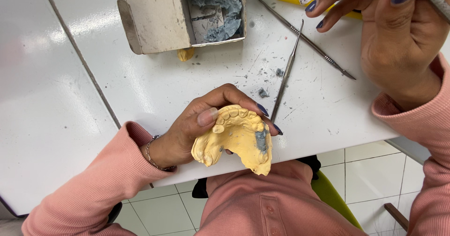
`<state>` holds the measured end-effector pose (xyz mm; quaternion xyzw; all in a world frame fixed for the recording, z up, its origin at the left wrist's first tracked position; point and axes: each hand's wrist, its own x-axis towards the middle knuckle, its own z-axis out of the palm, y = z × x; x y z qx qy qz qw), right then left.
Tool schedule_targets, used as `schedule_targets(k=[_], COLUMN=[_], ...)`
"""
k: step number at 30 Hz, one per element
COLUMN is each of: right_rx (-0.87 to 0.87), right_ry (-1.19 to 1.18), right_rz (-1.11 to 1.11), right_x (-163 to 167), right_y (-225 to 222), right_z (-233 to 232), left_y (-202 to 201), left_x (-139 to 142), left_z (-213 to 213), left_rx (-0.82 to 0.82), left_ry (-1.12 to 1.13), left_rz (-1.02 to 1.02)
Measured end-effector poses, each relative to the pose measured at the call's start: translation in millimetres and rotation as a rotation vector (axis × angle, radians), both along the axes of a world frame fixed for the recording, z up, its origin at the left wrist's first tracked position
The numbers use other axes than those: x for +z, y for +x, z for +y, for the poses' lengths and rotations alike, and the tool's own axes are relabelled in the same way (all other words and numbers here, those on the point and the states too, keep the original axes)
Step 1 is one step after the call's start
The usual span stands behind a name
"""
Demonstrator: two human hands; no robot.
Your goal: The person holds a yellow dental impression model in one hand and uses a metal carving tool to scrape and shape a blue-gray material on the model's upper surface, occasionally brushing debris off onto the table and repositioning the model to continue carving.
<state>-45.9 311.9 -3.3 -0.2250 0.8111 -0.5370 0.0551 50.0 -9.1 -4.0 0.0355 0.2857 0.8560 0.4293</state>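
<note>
Yellow plaster cast of a dental arch [236,140], teeth uppermost, with a patch of grey wax [261,140] on one side: clasped in the left hand [197,128], thumb along the tooth row, fingers curled beneath, just above the near edge of the white table [154,91]. Handling judgement: support the fragile cast from below; apply wax in small amounts. Behind it, two slim steel carving instruments [300,41] lying crossed among grey crumbs. Farther, the right hand [398,34] pinching a thin grey tool shaft [438,2], raised. Farthest, open cardboard box [183,18] holding grey wax scraps.
</note>
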Motion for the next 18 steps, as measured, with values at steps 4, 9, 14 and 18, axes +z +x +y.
schedule_targets(k=[4,9,14,18], right_rx=[-0.005,-0.007,0.0,0.006], right_ry=[0.0,0.003,0.002,-0.012], right_rz=[0.002,0.004,-0.001,-0.007], right_x=[0.3,0.6,-2.1,0.5], right_y=[-0.3,-0.1,-0.5,-2.0], right_z=[-0.3,1.3,4.5,1.4], left_y=[-0.6,-0.9,-0.1,0.7], left_x=[1.7,2.6,1.6,-0.7], left_z=[0.5,1.4,0.6,2.0], left_rx=[-0.002,-0.003,-0.001,0.007], left_ry=[-0.012,-0.005,0.005,0.013], left_rz=[-0.009,-0.021,-0.025,-0.021])
